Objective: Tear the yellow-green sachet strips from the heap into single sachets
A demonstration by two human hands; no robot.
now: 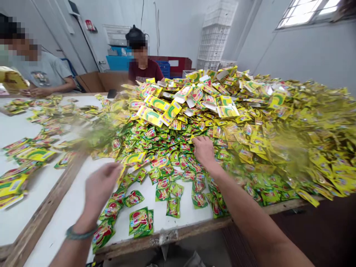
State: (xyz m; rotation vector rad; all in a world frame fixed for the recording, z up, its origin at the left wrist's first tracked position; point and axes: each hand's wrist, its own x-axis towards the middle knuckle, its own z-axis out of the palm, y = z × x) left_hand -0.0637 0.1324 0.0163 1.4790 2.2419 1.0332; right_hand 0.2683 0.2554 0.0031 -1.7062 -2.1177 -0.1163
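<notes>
My left hand (101, 185) is over the white tabletop, slightly blurred, with its fingers curled together. At its fingertips is a narrow yellow carton (121, 173), seen nearly edge-on. My right hand (204, 150) reaches into the front of the heap, fingers bent and closed among green packets (178, 159) with red fruit prints. A bit of yellow shows by its fingertips, but what it grips is too hidden to name. Loose green packets (139, 220) lie between my arms. Behind my right hand, yellow cartons (161, 107), some with open white flaps, top the heap.
Yellow packets (278, 148) are heaped to the right, past the table edge. A wooden strip (55, 189) divides the tabletop, with more cartons (12, 185) left of it. Two people sit across the table, one in a dark red shirt (146, 70). White crates (214, 40) are stacked behind.
</notes>
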